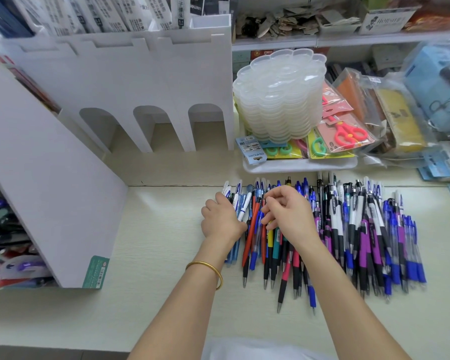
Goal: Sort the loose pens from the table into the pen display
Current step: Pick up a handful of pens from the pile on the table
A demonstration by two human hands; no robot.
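Pens (361,229) lie in a broad heap on the table (153,242), right of the display (140,81) and nearer the person than its three arched slots, which look bare. Both hands work at the end of the heap closest to the display. The left hand (222,219) has its fingers curled round a small bundle of blue and white pens. The right hand (289,216) is bent over the heap just beyond it, fingertips pinching at a blue pen among orange ones.

The likeliest slip is a mixed bundle. Colours are crowded together at that end, so a pinch could bring up a neighbour of another kind, and it would land in the wrong slot. The left hand's bundle could also fan out or drop a pen if more are pushed in, since the barrels are smooth and round. Anything knocked loose may roll across the table.

The pens lie mostly parallel, metal tips toward the person and clips toward the display's side of the table. Farther from the display they run to purple-and-black, white-and-black and solid blue. Near the hands there are orange, yellow, teal and pink ones.
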